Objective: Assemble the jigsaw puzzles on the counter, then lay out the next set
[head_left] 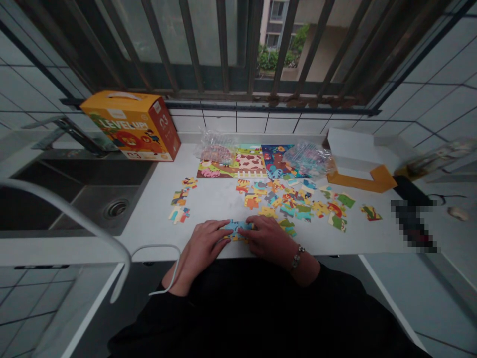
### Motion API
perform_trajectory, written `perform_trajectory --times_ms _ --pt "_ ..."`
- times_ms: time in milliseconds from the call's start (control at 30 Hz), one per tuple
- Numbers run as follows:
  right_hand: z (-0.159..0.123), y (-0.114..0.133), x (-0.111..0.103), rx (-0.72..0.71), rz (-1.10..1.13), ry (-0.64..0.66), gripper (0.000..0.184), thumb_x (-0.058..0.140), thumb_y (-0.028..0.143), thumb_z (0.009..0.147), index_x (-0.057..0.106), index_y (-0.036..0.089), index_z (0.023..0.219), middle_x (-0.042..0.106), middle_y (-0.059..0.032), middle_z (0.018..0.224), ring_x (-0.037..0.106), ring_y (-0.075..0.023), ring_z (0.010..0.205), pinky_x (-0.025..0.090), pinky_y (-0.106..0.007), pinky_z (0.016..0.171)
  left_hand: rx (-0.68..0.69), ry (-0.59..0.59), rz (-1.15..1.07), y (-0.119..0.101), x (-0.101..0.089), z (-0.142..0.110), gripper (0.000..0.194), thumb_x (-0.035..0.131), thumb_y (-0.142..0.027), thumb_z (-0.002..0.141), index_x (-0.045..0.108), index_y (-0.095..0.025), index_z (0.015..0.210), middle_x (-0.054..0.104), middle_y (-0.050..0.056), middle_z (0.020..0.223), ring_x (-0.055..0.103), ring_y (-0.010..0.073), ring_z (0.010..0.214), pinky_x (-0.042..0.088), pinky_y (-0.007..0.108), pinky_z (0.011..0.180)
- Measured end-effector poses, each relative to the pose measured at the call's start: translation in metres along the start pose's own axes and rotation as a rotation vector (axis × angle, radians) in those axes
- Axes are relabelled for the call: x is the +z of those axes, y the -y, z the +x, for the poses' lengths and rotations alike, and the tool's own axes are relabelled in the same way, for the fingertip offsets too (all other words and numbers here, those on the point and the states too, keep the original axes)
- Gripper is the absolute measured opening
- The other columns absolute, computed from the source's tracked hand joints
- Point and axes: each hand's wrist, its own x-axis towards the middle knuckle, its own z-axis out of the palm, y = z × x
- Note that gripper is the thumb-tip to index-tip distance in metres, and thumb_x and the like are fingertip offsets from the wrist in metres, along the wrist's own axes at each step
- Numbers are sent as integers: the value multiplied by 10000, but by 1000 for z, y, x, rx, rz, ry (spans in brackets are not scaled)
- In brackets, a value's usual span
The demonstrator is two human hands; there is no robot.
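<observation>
At the counter's front, light-blue jigsaw puzzle pieces (237,227) lie flat between my two hands, apparently joined. The fingers of my left hand (205,243) press on their left side. My right hand (271,237) curls its fingers over their right side, hiding part of them. Beyond and to the right, several loose puzzle pieces (252,201) are scattered in bright colours, some overlapping. A small column of puzzle pieces (179,198) sits to the left, apart from my hands.
Behind the pieces, a farm picture sheet (251,163) and a dark-blue one (271,158) lie partly under clear plastic bags (311,158). An orange puzzle box (130,132) stands beside the sink (97,206). An opened carton (367,183) is at right. A white cable (85,219) crosses the left foreground.
</observation>
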Motion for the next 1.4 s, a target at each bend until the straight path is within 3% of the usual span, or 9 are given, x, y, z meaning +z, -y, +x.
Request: perform_trajectory --times_ms 333,500,633,833,1033,1133,1233,1300,1400 --pt "-11 30 3 128 -137 11 469 590 226 1073 647 332 1526 670 -148 1478 622 -351 1233 490 -554 1063 44 -9 -39 -10 -1 8 311 572 -282 1119 754 -335 1365 677 94 1426 632 271 1309 587 484 1099" --pt "-22 39 22 181 -126 -77 512 538 209 1092 582 279 1597 626 -167 1566 595 -354 1346 466 -591 1162 59 -48 20 -10 9 11 343 596 -305 1106 737 -366 1413 656 104 1421 636 289 1283 596 498 1082" --pt "-35 28 26 226 -73 -179 463 587 247 1081 638 279 1540 620 -141 1592 532 -353 1462 412 -597 1248 70 -63 16 -18 23 17 319 598 -326 1096 756 -356 1372 670 111 1399 653 298 1250 614 487 1047" --pt "-65 -14 14 318 -17 -318 275 604 208 1060 771 242 1275 752 -136 1294 652 -306 1216 540 -518 1094 50 -64 46 -38 33 27 325 581 -272 1093 731 -317 1378 657 134 1416 650 313 1242 609 525 1045" --pt "-79 -66 -11 375 -51 -386 230 575 278 1093 798 247 1139 777 -120 1222 667 -301 1161 532 -495 1047 66 -81 40 -38 32 29 305 614 -378 1088 739 -295 1353 668 145 1403 665 335 1230 615 542 1015" --pt "-67 -109 -40 568 -134 -374 319 493 301 1123 788 200 1190 772 -144 1232 659 -309 1202 474 -490 1130 77 -90 38 -37 32 29 303 622 -370 1087 736 -292 1356 665 146 1406 666 331 1233 608 542 1028" --pt "-43 -155 -66 882 -233 -247 387 516 356 1106 749 110 1294 725 -232 1307 650 -348 1249 474 -469 1114 88 -85 25 -36 31 29 301 618 -358 1087 733 -301 1359 673 143 1394 671 325 1223 609 543 1018" --pt "-28 -179 -73 1043 -251 -135 496 584 490 1082 735 71 1300 686 -283 1346 661 -378 1255 504 -463 1062 92 -79 17 -37 31 29 299 610 -349 1087 735 -305 1355 674 142 1398 672 323 1219 610 546 1015" --pt "-13 -202 -72 1134 -221 -94 673 678 625 1013 696 48 1358 652 -316 1400 679 -408 1254 540 -479 1012 95 -80 18 -38 29 28 303 614 -329 1079 737 -296 1354 673 153 1401 671 330 1214 609 552 1011"
